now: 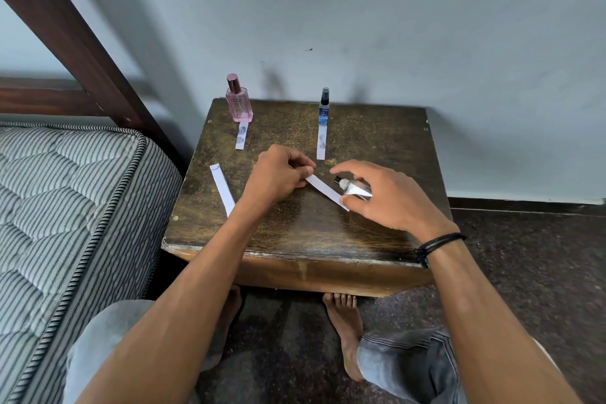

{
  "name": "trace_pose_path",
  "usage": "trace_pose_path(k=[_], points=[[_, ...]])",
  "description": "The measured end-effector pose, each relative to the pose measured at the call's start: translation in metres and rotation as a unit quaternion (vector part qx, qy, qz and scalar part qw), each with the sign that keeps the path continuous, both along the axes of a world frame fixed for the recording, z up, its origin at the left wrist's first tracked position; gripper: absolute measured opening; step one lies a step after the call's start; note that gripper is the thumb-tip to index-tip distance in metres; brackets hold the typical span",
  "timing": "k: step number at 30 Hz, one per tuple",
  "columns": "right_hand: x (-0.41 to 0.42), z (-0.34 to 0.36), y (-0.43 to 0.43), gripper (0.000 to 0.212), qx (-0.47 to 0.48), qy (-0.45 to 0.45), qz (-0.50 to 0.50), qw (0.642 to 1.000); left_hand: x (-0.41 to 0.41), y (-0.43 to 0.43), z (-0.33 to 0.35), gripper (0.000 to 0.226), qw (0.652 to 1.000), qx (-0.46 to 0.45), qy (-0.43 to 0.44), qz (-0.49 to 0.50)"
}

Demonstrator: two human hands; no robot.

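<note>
My left hand pinches a paper strip mid-surface. My right hand grips a small spray bottle.

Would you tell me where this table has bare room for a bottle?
Bare: the dark wooden table's back right corner, right of the slim blue spray bottle; the gap between it and the pink glass perfume bottle. Crowded centre: left hand, right hand, white paper strips.

Soft even daylight, faint shadows, edges warped.
</note>
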State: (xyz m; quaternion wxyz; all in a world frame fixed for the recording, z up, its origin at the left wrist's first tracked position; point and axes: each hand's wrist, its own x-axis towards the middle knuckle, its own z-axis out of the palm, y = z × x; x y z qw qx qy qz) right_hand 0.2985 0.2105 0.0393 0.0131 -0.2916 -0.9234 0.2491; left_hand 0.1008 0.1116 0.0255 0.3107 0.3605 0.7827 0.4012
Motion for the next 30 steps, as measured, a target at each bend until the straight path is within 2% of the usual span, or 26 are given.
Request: trace_pose_path(k=[12,19,30], points=[[-0.003,-0.008,-0.003,0.038,0.013,-0.038,0.03,0.999,0.001,-0.001,0.0,0.008,1.0,0.011,0.002,0.004],[-0.008,-0.006,-0.008,0.037,0.026,-0.014,0.022,0.999,0.0,0.0,0.0,0.008,1.0,0.008,-0.002,0.006],[-0.008,-0.006,-0.008,0.038,0.047,-0.028,0.032,0.998,0.001,0.0,-0.001,0.008,1.0,0.014,-0.009,0.006]])
